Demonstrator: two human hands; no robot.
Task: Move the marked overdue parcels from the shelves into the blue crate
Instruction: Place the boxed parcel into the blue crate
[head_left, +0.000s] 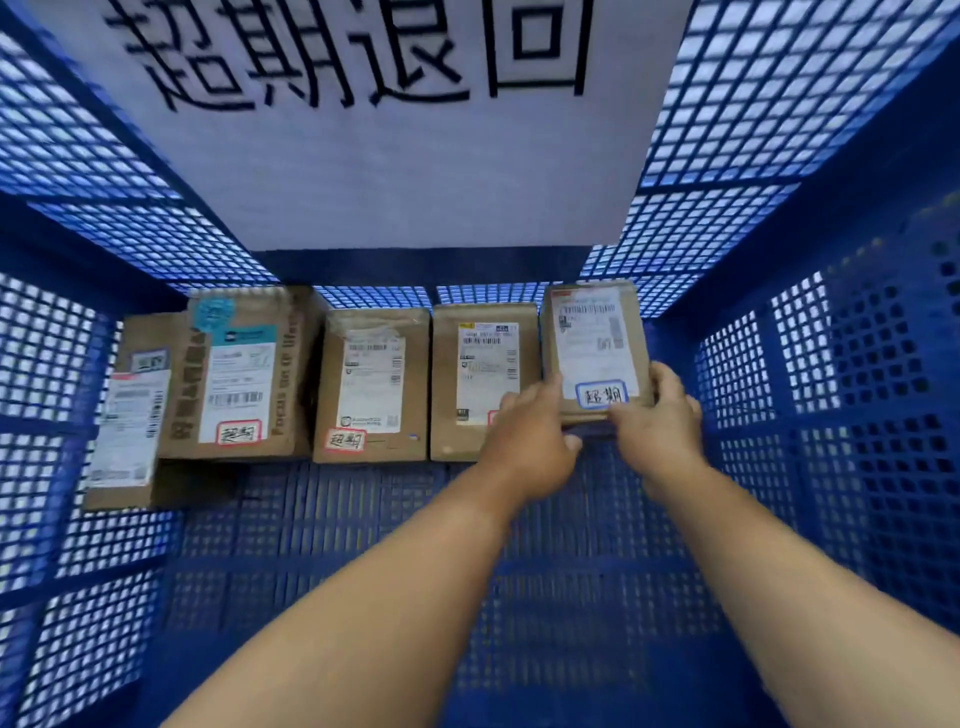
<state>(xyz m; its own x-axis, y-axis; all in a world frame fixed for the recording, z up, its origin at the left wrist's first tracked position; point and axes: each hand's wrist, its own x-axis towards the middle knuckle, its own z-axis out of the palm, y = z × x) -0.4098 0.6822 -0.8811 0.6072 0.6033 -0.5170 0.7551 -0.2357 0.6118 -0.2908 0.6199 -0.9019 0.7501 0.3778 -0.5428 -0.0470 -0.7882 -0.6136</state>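
Both my left hand (524, 441) and right hand (657, 415) grasp the rightmost parcel (595, 348) inside the blue crate (857, 364), beside four others.

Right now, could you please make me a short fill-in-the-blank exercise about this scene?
1. Both hands hold the parcel at the ____ end of the row.
2. Its handwritten tag has a ____ border.
3. The crate walls are ____ in colour.
4. The white sign hangs on the crate's ____ wall.

Missing words: right; blue; blue; far
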